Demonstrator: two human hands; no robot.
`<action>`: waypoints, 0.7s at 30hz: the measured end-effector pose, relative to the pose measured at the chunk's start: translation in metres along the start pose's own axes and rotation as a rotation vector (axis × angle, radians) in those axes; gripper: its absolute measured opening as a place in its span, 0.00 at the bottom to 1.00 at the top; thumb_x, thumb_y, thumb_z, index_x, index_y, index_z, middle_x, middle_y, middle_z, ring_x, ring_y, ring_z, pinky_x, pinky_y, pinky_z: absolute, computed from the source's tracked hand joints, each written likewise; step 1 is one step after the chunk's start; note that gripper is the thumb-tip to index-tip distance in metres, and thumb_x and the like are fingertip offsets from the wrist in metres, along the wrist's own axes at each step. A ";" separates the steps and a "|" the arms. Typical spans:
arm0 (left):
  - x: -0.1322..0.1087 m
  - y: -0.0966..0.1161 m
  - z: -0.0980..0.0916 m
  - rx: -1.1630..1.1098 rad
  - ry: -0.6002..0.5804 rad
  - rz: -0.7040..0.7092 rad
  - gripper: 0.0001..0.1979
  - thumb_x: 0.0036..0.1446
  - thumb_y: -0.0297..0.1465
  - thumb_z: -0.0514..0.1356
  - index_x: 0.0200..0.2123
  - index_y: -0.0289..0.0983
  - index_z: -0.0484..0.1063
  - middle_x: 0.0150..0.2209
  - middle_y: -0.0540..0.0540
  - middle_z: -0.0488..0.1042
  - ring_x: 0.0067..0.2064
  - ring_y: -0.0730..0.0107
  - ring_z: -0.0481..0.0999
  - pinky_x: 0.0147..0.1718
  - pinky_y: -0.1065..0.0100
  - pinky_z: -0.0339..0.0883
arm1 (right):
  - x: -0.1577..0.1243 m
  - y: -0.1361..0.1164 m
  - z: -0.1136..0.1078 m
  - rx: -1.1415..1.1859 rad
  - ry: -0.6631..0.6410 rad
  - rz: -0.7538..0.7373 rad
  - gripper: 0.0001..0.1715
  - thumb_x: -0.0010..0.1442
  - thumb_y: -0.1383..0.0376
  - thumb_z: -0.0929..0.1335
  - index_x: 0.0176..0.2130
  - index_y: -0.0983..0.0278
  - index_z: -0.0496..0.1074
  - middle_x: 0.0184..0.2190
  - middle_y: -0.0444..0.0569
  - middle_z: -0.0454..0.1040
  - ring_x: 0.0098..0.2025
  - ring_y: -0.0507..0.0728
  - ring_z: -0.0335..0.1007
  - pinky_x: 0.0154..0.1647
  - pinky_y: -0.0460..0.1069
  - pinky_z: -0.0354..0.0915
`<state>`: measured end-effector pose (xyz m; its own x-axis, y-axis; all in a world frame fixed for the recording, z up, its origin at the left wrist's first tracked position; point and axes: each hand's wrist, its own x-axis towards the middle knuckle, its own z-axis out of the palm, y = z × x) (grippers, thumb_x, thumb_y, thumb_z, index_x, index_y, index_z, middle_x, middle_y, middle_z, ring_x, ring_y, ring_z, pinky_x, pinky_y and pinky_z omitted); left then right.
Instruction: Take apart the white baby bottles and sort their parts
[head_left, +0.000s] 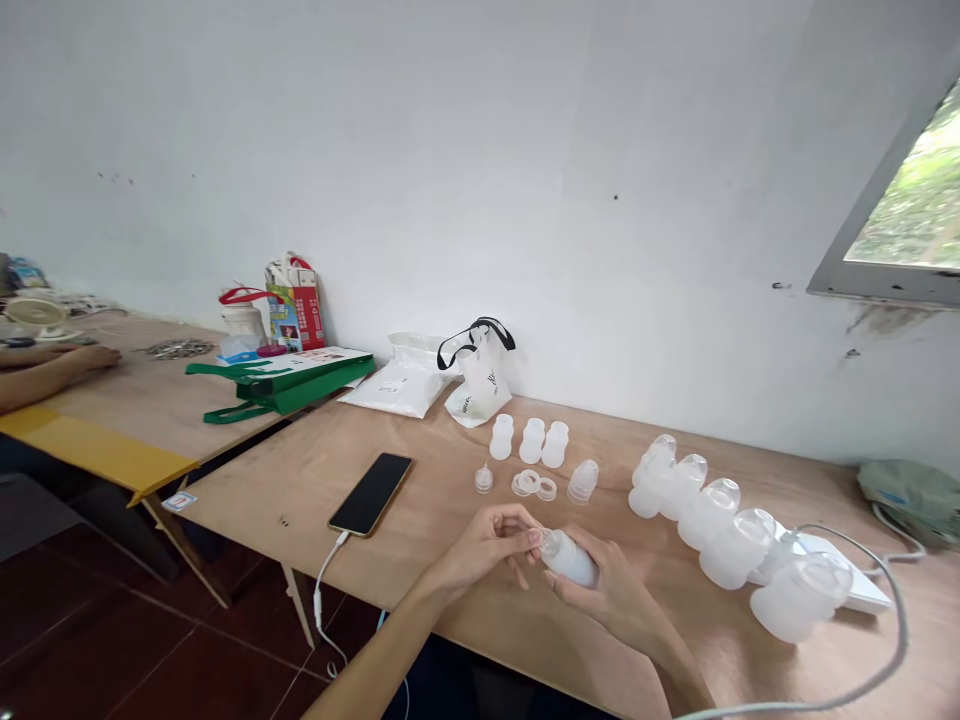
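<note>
A worker's right hand (611,580) is gripping the body of a translucent feeding bottle (574,562) over a wooden table (285,480), while the left hand (491,545) is pinching at its clear top (553,546) with thumb and fingers, the bottle tilting with that top toward the left hand. Just beyond the held bottle, a stack of clear domed caps (583,482) is standing near several white rings (546,489), and a teat piece (484,481) is sitting farther to the bottle's left. Behind these, still beyond the bottle, three open-necked bottles (532,440) are standing upright. To the held bottle's right, a row of capped bottles (739,548) is running diagonally, partly hiding a flat white device (851,575), with a grey cable (902,620) curving around them. To the bottle's left, a smartphone (371,493) is lying face up, a white cable (318,600) trailing from it. Well beyond the bottle, a white plastic package (401,385) and a white bag with black handles (481,385) are resting by the wall. Far to its left, a green bag (289,388) is lying near a co-worker's hand (96,357).
</note>
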<state>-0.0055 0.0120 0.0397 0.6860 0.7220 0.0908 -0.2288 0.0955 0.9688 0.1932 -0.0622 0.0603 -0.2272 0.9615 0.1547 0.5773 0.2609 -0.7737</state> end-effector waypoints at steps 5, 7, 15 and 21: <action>0.002 -0.002 0.009 -0.208 0.063 -0.095 0.21 0.49 0.44 0.75 0.30 0.33 0.74 0.26 0.49 0.72 0.25 0.76 0.70 0.22 0.75 0.74 | 0.002 0.003 0.003 0.051 -0.006 0.017 0.08 0.62 0.58 0.69 0.40 0.59 0.74 0.33 0.41 0.77 0.33 0.54 0.68 0.33 0.46 0.59; 0.003 -0.004 0.011 -0.277 0.077 -0.130 0.21 0.48 0.43 0.75 0.30 0.33 0.74 0.25 0.51 0.69 0.24 0.78 0.68 0.21 0.76 0.73 | 0.002 0.004 0.004 0.053 -0.009 0.002 0.09 0.61 0.59 0.70 0.42 0.59 0.74 0.34 0.41 0.77 0.33 0.54 0.68 0.34 0.46 0.59; 0.010 0.005 -0.022 0.048 0.444 0.176 0.20 0.52 0.48 0.70 0.33 0.37 0.74 0.38 0.45 0.75 0.43 0.63 0.75 0.30 0.71 0.77 | -0.004 0.002 -0.003 0.020 0.074 -0.025 0.14 0.61 0.54 0.70 0.33 0.60 0.67 0.28 0.39 0.67 0.31 0.52 0.60 0.32 0.46 0.55; 0.011 0.024 -0.063 0.548 0.587 0.281 0.19 0.59 0.48 0.64 0.40 0.38 0.77 0.43 0.41 0.81 0.46 0.55 0.80 0.33 0.65 0.78 | -0.002 0.002 -0.007 -0.021 0.108 0.008 0.18 0.63 0.50 0.68 0.32 0.60 0.64 0.28 0.40 0.67 0.31 0.53 0.59 0.33 0.47 0.55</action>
<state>-0.0468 0.0651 0.0496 0.1497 0.9221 0.3568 0.1337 -0.3764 0.9167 0.2005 -0.0634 0.0623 -0.1372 0.9670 0.2145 0.5955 0.2536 -0.7623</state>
